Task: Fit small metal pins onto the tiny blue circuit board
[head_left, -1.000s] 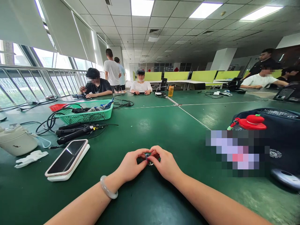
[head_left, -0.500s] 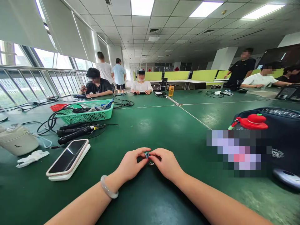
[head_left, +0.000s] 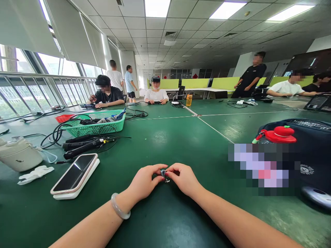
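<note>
Fingertips of the left hand and right hand pinch a small bluish piece, as before. Beyond, a standing person in black has moved leftward.

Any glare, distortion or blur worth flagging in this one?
Head view: ceiling lights blown white, pale sheen on the green table, wide-angle stretch toward the edges; same view: the bluish piece between left hand and right hand is too small to make out, mosaic blocks hide a patch by the dark bag.
</note>
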The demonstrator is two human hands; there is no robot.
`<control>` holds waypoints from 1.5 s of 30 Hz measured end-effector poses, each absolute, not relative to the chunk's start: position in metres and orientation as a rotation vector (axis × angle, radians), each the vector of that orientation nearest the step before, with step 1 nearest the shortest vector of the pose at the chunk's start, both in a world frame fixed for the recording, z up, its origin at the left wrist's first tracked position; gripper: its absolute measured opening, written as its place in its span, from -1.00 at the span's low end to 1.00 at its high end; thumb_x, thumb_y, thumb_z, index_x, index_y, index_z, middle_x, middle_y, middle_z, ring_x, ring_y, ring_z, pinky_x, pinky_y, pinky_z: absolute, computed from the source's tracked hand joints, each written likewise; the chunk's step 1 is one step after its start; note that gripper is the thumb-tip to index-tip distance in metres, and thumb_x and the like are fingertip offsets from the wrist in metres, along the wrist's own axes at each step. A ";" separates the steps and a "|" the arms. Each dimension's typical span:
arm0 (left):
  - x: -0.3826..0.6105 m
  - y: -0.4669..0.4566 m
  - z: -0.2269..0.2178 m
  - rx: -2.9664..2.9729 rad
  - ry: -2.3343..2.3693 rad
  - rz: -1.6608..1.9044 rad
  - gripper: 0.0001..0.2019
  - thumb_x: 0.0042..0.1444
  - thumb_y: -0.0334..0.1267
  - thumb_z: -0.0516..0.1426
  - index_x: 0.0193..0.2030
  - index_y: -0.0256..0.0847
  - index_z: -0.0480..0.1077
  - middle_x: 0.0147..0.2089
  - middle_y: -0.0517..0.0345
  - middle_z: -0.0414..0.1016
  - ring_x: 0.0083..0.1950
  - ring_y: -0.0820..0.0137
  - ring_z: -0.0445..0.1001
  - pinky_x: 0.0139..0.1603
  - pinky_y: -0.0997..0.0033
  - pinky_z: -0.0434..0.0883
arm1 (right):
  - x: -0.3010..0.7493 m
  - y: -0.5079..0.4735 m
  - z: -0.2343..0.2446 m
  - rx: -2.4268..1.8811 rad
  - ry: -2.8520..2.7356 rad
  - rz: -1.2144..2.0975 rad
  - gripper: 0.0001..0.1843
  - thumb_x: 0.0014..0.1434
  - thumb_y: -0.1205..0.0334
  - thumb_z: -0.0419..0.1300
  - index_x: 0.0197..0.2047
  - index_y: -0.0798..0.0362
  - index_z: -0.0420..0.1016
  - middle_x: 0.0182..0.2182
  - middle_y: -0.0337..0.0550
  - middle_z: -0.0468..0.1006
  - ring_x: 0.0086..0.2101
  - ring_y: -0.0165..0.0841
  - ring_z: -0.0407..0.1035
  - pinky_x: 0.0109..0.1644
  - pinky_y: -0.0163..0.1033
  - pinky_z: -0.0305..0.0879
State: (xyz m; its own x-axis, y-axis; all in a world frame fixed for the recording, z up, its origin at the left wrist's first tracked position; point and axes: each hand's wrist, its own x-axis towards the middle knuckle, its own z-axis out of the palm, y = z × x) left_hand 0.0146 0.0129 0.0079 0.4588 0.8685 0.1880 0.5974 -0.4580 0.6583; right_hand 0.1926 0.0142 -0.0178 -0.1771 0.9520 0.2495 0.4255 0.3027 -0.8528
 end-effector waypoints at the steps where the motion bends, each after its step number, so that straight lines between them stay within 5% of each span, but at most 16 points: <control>1: 0.014 0.013 0.007 2.216 1.226 0.699 -0.65 0.07 -0.26 0.12 0.03 -0.03 0.37 -0.23 0.23 0.57 -0.13 0.34 0.49 0.00 0.35 0.34 | 0.192 0.014 -0.017 -1.251 -1.775 0.792 -0.86 0.08 0.23 0.17 -0.41 0.05 0.54 -0.45 -0.21 0.54 -0.40 -0.39 0.38 -0.29 -0.30 0.29; 28: 0.013 0.009 0.008 2.383 1.195 0.640 -0.57 0.09 -0.17 0.10 0.14 0.00 0.27 -0.12 0.14 0.51 -0.11 0.30 0.43 -0.02 0.29 0.32 | 0.190 0.007 -0.012 -1.194 -1.992 0.543 -0.93 0.08 0.28 0.19 -0.43 0.02 0.48 -0.51 -0.27 0.42 -0.48 -0.44 0.27 -0.38 -0.34 0.20; 38: 0.013 0.008 0.010 2.440 1.197 0.684 -0.64 0.13 -0.25 0.04 0.09 -0.04 0.31 -0.13 0.11 0.48 -0.12 0.31 0.41 -0.02 0.26 0.32 | 0.193 0.009 -0.015 -1.202 -2.071 0.566 -0.81 0.16 0.33 0.12 -0.31 -0.04 0.57 -0.39 -0.23 0.54 -0.31 -0.38 0.38 -0.18 -0.27 0.25; 45: 0.011 0.013 0.010 2.357 1.276 0.737 -0.74 0.14 -0.34 -0.03 -0.08 -0.10 0.38 -0.17 0.10 0.48 -0.12 0.32 0.42 -0.07 0.29 0.35 | 0.194 0.011 -0.022 -1.347 -2.146 0.494 -0.78 0.02 0.24 0.27 -0.20 0.00 0.56 -0.28 -0.12 0.50 -0.18 -0.27 0.34 -0.06 -0.20 0.26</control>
State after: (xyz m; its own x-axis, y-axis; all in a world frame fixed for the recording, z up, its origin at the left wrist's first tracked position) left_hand 0.0112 0.0126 0.0102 0.4565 0.8469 0.2725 0.6593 -0.5277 0.5356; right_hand 0.1943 0.0106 -0.0217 -0.3443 0.9029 0.2572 0.6999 0.4294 -0.5707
